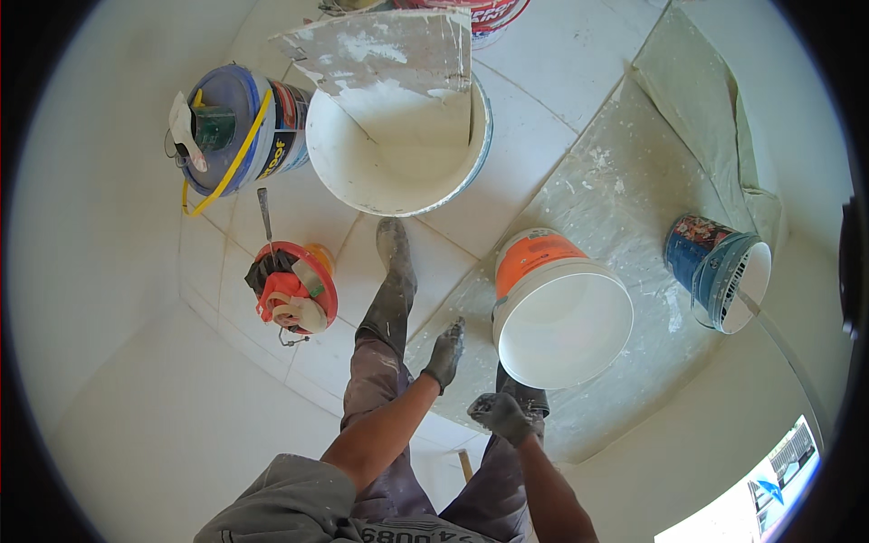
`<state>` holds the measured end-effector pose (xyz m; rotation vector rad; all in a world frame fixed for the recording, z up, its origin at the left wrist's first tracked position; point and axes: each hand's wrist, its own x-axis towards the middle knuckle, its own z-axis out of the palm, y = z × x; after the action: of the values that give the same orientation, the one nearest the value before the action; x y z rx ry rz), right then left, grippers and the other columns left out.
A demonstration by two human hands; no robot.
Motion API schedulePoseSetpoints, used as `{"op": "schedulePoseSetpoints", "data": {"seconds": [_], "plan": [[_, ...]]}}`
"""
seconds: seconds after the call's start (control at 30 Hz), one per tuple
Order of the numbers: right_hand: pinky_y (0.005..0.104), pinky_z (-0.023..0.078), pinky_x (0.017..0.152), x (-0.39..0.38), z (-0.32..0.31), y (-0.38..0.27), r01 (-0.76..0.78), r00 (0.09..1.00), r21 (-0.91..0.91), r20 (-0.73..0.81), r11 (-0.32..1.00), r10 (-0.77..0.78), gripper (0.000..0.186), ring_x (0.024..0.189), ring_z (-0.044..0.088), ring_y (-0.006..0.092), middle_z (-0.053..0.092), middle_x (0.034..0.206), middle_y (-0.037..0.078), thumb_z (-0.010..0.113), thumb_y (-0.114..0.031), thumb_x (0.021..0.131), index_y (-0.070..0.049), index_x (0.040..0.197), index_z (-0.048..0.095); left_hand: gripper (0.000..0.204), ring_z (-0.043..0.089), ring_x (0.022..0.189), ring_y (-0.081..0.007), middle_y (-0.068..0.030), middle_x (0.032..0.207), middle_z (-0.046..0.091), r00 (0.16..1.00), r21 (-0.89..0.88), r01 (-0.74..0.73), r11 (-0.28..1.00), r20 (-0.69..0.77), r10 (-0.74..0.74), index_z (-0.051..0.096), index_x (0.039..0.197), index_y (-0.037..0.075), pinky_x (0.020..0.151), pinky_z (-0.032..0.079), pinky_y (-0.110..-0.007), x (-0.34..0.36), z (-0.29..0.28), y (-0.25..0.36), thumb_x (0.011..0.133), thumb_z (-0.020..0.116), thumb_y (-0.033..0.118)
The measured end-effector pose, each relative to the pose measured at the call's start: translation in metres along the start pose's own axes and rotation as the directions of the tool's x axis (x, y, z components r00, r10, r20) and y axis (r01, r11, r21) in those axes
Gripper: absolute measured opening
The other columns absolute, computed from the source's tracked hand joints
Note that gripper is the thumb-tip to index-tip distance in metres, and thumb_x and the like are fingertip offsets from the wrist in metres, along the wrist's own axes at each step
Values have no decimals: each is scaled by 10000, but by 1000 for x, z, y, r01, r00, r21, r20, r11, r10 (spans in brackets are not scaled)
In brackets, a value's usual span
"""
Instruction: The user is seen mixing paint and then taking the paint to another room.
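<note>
My left hand (445, 355), in a dusty dark glove, hangs in front of my legs. Its fingers are stretched out close together, with nothing seen in them. My right hand (501, 416), gloved the same way, is curled into a fist with no object showing. Just above the right hand stands a white bucket with an orange label (540, 257), its inside pale and smooth; neither hand visibly grips it. Farther off is a large white tub (337, 184) holding whitish material. A flat grey board (380, 50) smeared with white leans up from inside that tub.
At the left stand a lidded bucket (243, 100) with a yellow handle and a small red pail (328, 281) holding tape rolls and tools. A blue paint bucket (701, 240) sits at the right on a spattered grey sheet (634, 163). A red-labelled container (493, 20) is at the back.
</note>
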<state>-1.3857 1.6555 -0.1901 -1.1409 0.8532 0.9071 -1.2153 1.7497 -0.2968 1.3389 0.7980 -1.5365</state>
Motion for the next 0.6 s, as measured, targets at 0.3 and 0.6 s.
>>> {"op": "schedulePoseSetpoints", "data": {"seconds": [0.3, 0.6], "plan": [[417, 576, 792, 26, 56, -19, -170, 980, -553, -183, 816, 80, 157, 854, 735, 326, 757, 894, 133, 724, -214, 744, -132, 876, 743, 584, 474, 1392, -409, -266, 1445, 542, 673, 826, -531, 190, 274, 687, 509, 1440, -35, 1185, 337, -455, -159, -61, 112, 1006, 589, 348], [425, 573, 736, 29, -45, -170, -126, 976, -545, -216, 829, 6, 177, 812, 735, 312, 741, 839, 164, 642, -186, 858, -122, 974, 758, 830, 389, 1438, -433, -215, 1579, 407, 779, 989, -23, 146, -74, 623, 404, 1535, 42, 1176, 282, -573, -218, -120, 106, 909, 606, 548]]}}
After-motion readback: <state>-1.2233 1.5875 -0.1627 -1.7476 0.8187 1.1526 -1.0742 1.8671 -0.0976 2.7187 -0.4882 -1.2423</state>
